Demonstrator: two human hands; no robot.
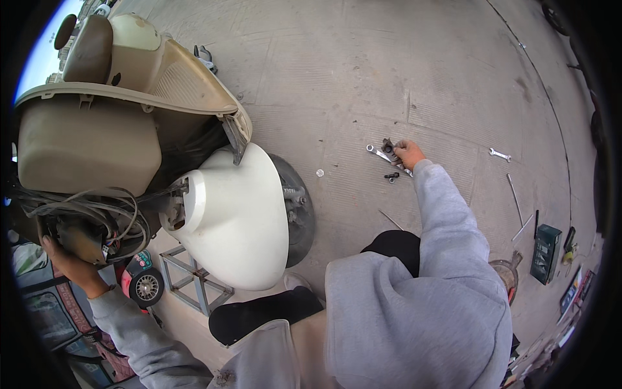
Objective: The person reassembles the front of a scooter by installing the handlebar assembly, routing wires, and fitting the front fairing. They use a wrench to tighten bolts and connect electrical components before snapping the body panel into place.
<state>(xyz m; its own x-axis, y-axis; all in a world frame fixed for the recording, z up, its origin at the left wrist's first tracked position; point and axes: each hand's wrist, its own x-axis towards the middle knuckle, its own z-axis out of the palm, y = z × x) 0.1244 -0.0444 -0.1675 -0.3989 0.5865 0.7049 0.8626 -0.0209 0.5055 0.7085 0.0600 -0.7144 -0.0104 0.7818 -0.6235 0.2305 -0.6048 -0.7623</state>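
Observation:
My right hand (409, 153) reaches down to the concrete, its fingers pinched together on a small dark metal part (388, 145). A silver wrench (378, 152) lies beneath and beside these fingers, partly covered by them. Close by rests a short black bolt (391, 176). Far to the left, my left hand (72, 267) is against a dark housing (81, 238) among loose cables (97, 206) on a beige scooter (91, 146). Most of that hand's fingers are hidden by the housing, so their grip does not show. The scooter's white rear fender (236, 214) partly covers a black wheel (299, 220).
A grey metal frame stand (194, 279) is under the scooter, near a small wheel (146, 287) on something red. An open-ended wrench (499, 154), thin rods (515, 198) and a dark green box (546, 254) lie to the right. My black-clad knees (265, 316) are below.

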